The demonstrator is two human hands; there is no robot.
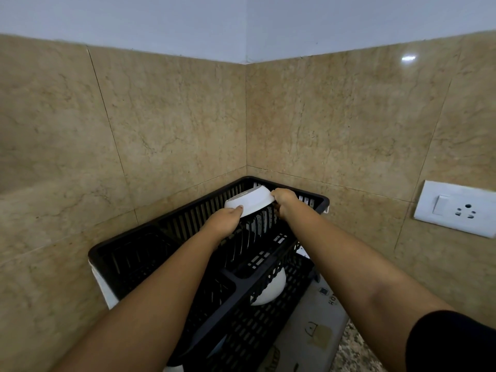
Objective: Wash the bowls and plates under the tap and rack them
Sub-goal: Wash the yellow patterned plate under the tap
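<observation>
A white round bowl (252, 203) hung tilted, mouth down, over the far end of the upper tier of a black slatted plastic dish rack (188, 220). The left hand (224, 222) pinched its near rim, thumb on top, while the right hand (284, 202) curled its fingers over the right edge. A second white bowl (271, 289) lay in the lower tier.

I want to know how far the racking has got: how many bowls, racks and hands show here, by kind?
White bowls: 2 (held bowl, lower-tier bowl)
Black rack: 1
Hands: 2 (left hand, right hand)
Total: 5
Pale shape low in the rack: too hidden to count.
</observation>
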